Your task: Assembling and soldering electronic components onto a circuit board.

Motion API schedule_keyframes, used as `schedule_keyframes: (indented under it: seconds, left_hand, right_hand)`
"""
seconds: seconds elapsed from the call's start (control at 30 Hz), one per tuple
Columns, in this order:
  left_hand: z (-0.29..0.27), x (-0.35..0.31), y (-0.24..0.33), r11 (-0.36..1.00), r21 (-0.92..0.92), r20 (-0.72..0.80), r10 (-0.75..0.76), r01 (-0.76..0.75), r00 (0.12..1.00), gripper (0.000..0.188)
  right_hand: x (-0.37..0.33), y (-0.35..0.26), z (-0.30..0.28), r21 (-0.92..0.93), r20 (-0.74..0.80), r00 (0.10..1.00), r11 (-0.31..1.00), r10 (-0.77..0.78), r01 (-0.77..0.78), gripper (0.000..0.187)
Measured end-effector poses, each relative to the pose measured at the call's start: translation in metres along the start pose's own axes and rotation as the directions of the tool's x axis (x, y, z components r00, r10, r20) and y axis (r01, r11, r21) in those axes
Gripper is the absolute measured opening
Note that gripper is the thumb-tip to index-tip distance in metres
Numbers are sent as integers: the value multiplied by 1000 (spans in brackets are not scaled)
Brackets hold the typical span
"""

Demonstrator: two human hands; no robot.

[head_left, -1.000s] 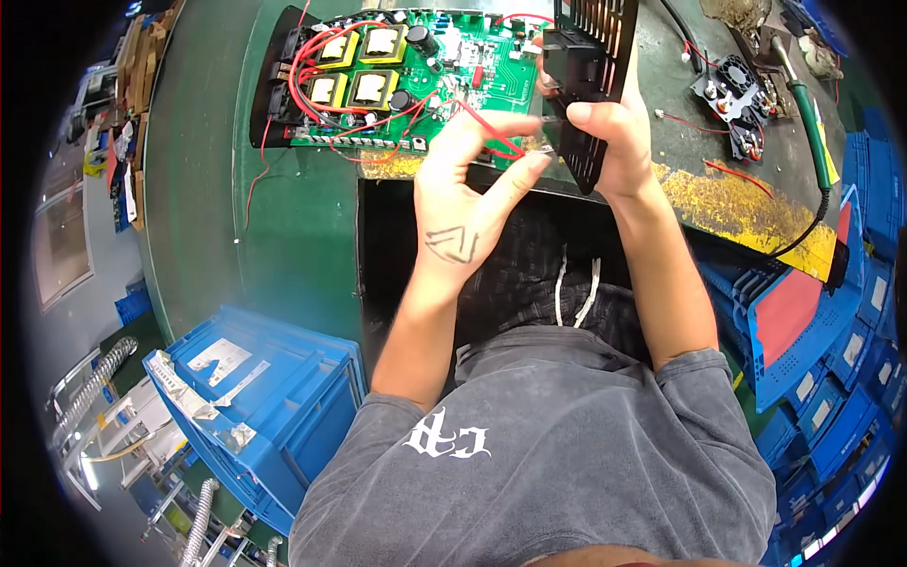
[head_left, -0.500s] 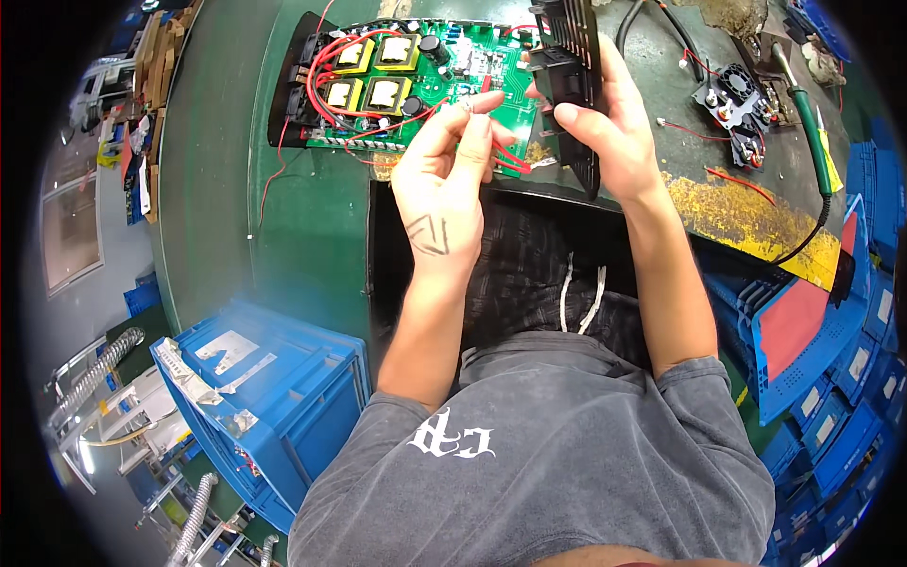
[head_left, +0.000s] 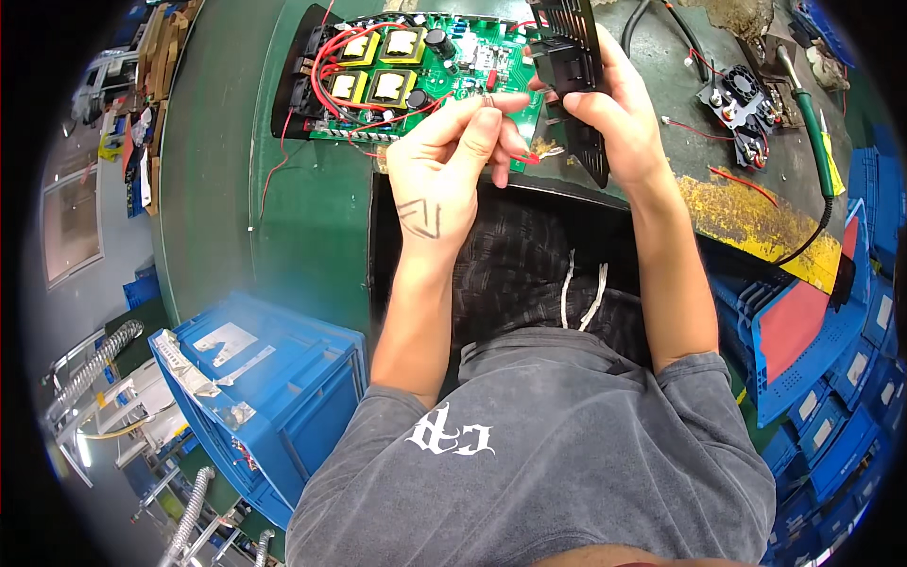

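My right hand (head_left: pixel 619 128) grips a black slotted end panel (head_left: pixel 588 142), held on edge above the front of the bench. A black block-shaped socket (head_left: pixel 565 68) sits on the panel's inner face, near my right thumb. My left hand (head_left: pixel 444 161) is beside it, thumb and forefinger pinched on something too small to make out. Behind the left fingers lies a green circuit board (head_left: pixel 463 80) with yellow-wrapped transformers (head_left: pixel 392 87), black capacitors and looped red wires (head_left: pixel 316 80). Red wire ends (head_left: pixel 534 159) show just past my left fingertips.
A green-handled soldering iron (head_left: pixel 814 142) rests at the right, its cord running over the yellow worn bench edge (head_left: pixel 756 213). Small fans with wires (head_left: pixel 737 90) lie beside it. Blue crates (head_left: pixel 274 378) stand at lower left, and more blue bins (head_left: pixel 841 378) line the right.
My left fingertips have shifted slightly right, nearer the panel. The panel has turned a little in my right hand, so more of its inner face and socket shows.
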State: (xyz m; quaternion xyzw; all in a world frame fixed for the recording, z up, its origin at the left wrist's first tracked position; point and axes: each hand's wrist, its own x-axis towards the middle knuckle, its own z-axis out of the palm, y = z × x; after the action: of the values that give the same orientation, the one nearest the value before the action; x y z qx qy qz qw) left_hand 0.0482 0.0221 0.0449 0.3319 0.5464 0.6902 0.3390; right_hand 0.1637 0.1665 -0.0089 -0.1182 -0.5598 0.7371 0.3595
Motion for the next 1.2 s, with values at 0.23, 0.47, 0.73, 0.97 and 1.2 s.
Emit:
schedule_keyframes:
  seconds: [0.23, 0.47, 0.73, 0.97, 1.2]
  left_hand:
    - [-1, 6, -7, 687, 628, 66, 419, -364, 905, 14]
    - [-5, 17, -14, 284, 808, 305, 549, -516, 778, 12]
    - [-3, 20, -21, 154, 794, 377, 635, -589, 675, 19]
    - [-8, 19, -21, 112, 797, 390, 655, -593, 648, 22]
    - [-10, 18, -22, 92, 796, 407, 650, -598, 641, 23]
  right_hand:
    - [3, 0, 4, -30, -18, 1000, 1000, -8, 8, 61]
    - [1, 0, 19, -86, -54, 996, 994, -71, 66, 65]
    - [17, 6, 15, -20, 76, 950, 952, -302, 304, 73]
    - [1, -16, 29, -154, -94, 995, 987, 33, -48, 67]
    - [-1, -14, 30, -148, -82, 996, 988, 33, -45, 67]
